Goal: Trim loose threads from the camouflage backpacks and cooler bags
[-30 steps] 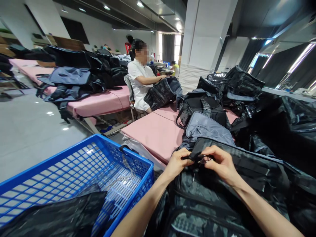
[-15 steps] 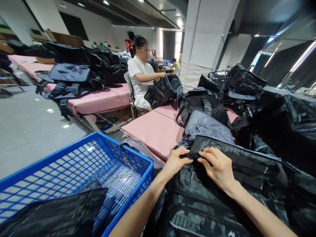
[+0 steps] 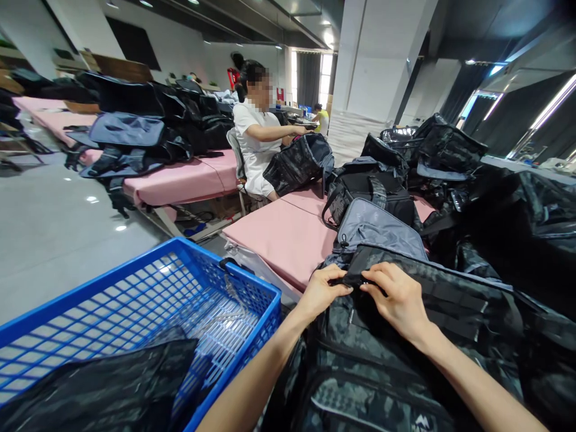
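- Pink counter [image 3: 283,234] stretches beyond and left of the fingers, with a black bag [image 3: 382,195] and more bags piled farther off; past it sits a co-worker in white [image 3: 258,144].
- Blue basket [image 3: 112,276] stands left of and nearer than the fingers, with dark cloth [image 3: 99,381] inside.
- Camouflage bag [image 3: 382,360] lies directly under the fingers and spreads nearer and rightward.
- Left hand [image 3: 318,294] pinches a black strip [image 3: 354,276] at the bag's upper left; the right hand [image 3: 400,297] pinches its right end, fingertips nearly meeting.
- Judging by its look, the strip is light, soft and pliable, best held between thumb and forefinger at both ends; the bag seems bulky and floppy, steadier if grasped along its thicker edge seam.
- Fingertips hide most of the strip, and a pale glint at the right ones is too small to identify. Lower down, the bag is cut off, and dark folds on its right blend together.
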`<state>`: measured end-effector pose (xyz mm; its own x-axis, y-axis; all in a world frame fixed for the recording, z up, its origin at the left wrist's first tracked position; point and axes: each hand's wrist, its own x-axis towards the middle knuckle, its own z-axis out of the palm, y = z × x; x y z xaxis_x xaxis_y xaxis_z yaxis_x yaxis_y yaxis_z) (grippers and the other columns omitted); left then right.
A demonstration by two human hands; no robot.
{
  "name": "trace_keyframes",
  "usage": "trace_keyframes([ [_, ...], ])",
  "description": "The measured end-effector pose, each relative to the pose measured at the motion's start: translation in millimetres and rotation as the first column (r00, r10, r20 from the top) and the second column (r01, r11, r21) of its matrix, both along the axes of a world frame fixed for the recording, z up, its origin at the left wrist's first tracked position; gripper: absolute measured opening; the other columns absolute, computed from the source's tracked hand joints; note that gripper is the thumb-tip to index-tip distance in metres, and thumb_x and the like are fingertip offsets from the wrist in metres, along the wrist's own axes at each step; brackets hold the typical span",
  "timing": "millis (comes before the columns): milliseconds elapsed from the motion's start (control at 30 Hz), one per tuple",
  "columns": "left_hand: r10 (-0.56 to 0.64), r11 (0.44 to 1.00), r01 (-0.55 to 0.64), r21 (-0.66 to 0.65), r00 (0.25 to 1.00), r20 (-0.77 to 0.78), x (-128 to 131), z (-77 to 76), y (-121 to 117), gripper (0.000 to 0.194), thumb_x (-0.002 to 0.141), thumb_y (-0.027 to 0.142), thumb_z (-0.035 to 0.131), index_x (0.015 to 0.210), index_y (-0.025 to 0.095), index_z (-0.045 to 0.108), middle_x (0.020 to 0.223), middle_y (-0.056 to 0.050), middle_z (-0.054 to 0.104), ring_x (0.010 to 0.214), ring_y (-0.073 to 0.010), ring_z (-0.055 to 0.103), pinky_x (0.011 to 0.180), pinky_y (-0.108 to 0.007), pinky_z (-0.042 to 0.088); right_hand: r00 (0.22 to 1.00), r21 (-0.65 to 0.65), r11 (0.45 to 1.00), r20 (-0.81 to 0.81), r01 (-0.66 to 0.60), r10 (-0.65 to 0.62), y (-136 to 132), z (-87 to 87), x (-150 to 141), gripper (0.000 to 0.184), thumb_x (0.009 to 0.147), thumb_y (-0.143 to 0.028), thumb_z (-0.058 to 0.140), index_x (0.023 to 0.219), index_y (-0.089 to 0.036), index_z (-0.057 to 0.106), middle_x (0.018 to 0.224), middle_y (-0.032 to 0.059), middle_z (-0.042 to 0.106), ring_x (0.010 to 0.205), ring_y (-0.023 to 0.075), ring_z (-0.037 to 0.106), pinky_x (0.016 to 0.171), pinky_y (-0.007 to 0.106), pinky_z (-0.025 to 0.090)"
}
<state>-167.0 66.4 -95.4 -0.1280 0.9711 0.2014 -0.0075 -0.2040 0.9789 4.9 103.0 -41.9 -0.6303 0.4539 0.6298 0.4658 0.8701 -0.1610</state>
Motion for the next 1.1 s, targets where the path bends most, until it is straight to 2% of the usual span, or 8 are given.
trace_keyframes([
  [300, -0.056, 0.987, 0.092, -0.131, 0.965, 0.255, -1, -3.5, 1, 0.021, 0.057, 0.018, 0.069, 0.078, 0.014, 0.068, 0.074, 0.000, 0.063, 0.071, -0.0138, 0.054, 0.069, -0.025, 0.042, 0.998, -0.136, 0.990, -0.053, 0.036, -0.044, 0, -4.6, 1, 0.009, 0.082, -0.025, 0.056, 0.087, -0.020, 0.062, 0.085, 0.0046, 0.063, 0.081, 0.0167, 0.058, 0.070, 0.027, 0.044],
  [500, -0.056, 0.989, 0.081, -0.122, 0.979, 0.196, -1, -3.5, 1, 0.021, 0.059, 0.021, 0.068, 0.078, 0.013, 0.068, 0.075, -0.002, 0.062, 0.073, -0.0145, 0.053, 0.070, -0.026, 0.042, 0.997, -0.230, 0.973, -0.065, 0.029, -0.045, 0, -1.0, -12, 0.011, 0.082, -0.028, 0.056, 0.088, -0.020, 0.060, 0.080, 0.0017, 0.062, 0.070, 0.0137, 0.058, 0.061, 0.023, 0.044],
  [700, -0.106, 0.994, 0.106, 0.010, 0.991, 0.079, -5, -1.8, -3, 0.018, 0.069, 0.026, 0.064, 0.081, 0.014, 0.070, 0.077, -0.002, 0.055, 0.076, -0.0143, 0.050, 0.071, -0.025, 0.039, 0.994, 0.003, 0.999, 0.108, -0.033, 0.032, -3, -14.1, -28, 0.032, 0.076, -0.005, 0.049, 0.099, -0.022, 0.062, 0.093, 0.0031, 0.064, 0.076, 0.0126, 0.060, 0.060, 0.020, 0.041],
  [833, -0.098, 0.995, 0.097, 0.024, 0.994, 0.043, -5, -2.8, -4, 0.018, 0.069, 0.027, 0.064, 0.080, 0.014, 0.069, 0.075, -0.002, 0.051, 0.074, -0.0139, 0.048, 0.069, -0.024, 0.038, 0.998, -0.218, 0.974, -0.049, -0.052, 0.042, 6, -17.7, -33, 0.020, 0.076, -0.009, 0.046, 0.081, -0.019, 0.063, 0.081, 0.0030, 0.065, 0.070, 0.0118, 0.058, 0.060, 0.021, 0.040],
  [900, -0.079, 0.997, 0.079, 0.006, 0.996, 0.051, -4, -4.0, -5, 0.016, 0.069, 0.025, 0.063, 0.079, 0.014, 0.068, 0.074, -0.001, 0.050, 0.074, -0.0136, 0.048, 0.069, -0.024, 0.039, 0.975, -0.509, 0.857, -0.219, -0.086, -0.033, 13, -13.3, -33, 0.011, 0.075, -0.019, 0.049, 0.071, -0.017, 0.060, 0.066, 0.0011, 0.060, 0.059, 0.0112, 0.053, 0.053, 0.022, 0.038],
  [967, -0.043, 0.999, 0.042, 0.013, 0.999, 0.026, -5, -3.9, -5, 0.016, 0.067, 0.023, 0.063, 0.080, 0.015, 0.067, 0.081, -0.002, 0.051, 0.079, -0.0146, 0.049, 0.070, -0.024, 0.040, 0.914, -0.789, 0.586, -0.358, -0.187, -0.191, 21, -7.2, -31, 0.016, 0.070, -0.031, 0.057, 0.064, -0.017, 0.055, 0.050, -0.0043, 0.046, 0.042, 0.0075, 0.039, 0.042, 0.021, 0.029],
  [1033, -0.008, 0.999, 0.008, 0.041, 1.000, -0.009, -5, -1.1, -3, 0.024, 0.066, 0.023, 0.064, 0.090, 0.017, 0.066, 0.101, -0.005, 0.053, 0.085, -0.0153, 0.049, 0.070, -0.023, 0.041, 0.848, -0.896, 0.312, -0.413, -0.315, -0.332, 26, -1.9, -28, 0.027, 0.060, -0.038, 0.068, 0.062, -0.017, 0.052, 0.043, -0.0095, 0.034, 0.035, 0.0033, 0.023, 0.036, 0.020, 0.016],
  [1100, 0.021, 0.998, -0.019, 0.055, 1.000, -0.020, -5, 4.4, 0, 0.039, 0.069, 0.023, 0.061, 0.108, 0.021, 0.060, 0.120, -0.006, 0.049, 0.085, -0.0132, 0.050, 0.068, -0.022, 0.041, 0.802, -0.899, 0.163, -0.437, -0.406, -0.407, 29, 1.2, -25, 0.035, 0.050, -0.039, 0.075, 0.063, -0.016, 0.052, 0.043, -0.0118, 0.030, 0.034, 0.0009, 0.017, 0.036, 0.019, 0.011],
])
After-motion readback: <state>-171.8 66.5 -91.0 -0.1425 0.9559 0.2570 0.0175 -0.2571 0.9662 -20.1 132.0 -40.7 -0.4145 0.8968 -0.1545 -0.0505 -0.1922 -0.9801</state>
